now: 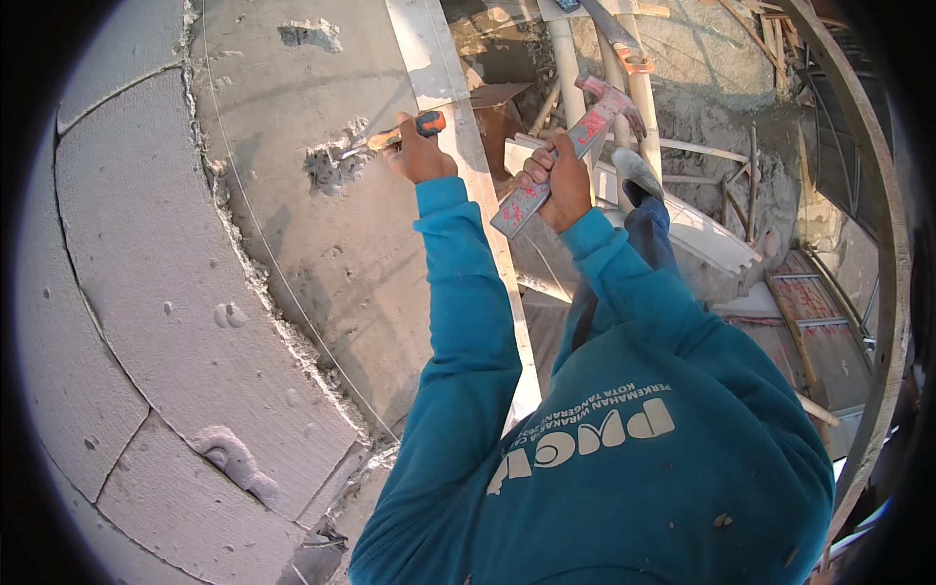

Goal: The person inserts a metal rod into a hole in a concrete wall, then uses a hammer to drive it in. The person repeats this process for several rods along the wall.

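Observation:
My left hand is closed around a screwdriver with an orange and black handle. Its metal shaft points left, and the tip meets a rough chipped hollow in the grey concrete surface. In my right hand is a claw hammer, gripped partway along its grey, red-marked handle. The hammer is raised to the right of the screwdriver, apart from it, with its reddish head up and away from me.
Pale blocks with rough mortar edges line the left, and a thin string runs along the concrete. A second chipped patch lies farther off. Poles and a hand saw are at the far right; a curved bar arcs nearer.

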The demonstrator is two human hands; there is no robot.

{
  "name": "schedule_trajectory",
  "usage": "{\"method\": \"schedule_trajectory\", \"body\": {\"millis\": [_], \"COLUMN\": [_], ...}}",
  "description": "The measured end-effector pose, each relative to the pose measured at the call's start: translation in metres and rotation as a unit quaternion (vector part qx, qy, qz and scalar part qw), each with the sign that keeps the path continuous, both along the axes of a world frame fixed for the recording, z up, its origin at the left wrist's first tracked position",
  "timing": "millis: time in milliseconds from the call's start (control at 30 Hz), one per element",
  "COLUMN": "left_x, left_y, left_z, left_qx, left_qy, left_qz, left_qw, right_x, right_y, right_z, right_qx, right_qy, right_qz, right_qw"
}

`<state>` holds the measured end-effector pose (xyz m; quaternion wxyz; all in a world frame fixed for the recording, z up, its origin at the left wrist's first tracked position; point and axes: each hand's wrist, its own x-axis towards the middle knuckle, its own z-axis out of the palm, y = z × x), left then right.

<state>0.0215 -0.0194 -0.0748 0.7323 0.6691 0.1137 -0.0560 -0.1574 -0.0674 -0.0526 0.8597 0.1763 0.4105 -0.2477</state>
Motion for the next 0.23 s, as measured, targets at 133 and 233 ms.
{"method": "schedule_trajectory", "body": {"millis": [133, 233], "left_x": [0.016, 0.015], "left_y": [0.025, 0.018], "left_z": [-0.021, -0.021], "left_qx": [-0.002, -0.017], "left_qy": [0.004, -0.016], "left_qz": [-0.024, -0.039], "left_qw": [1.000, 0.999], "right_x": [-0.009, -0.023], "right_y": [0.011, -0.025], "right_z": [0.004, -0.016], "right_qx": [-0.096, -0.114], "right_qy": [-0.217, -0.199], "right_qz": [0.386, 0.354], "right_qw": [0.891, 0.907]}}
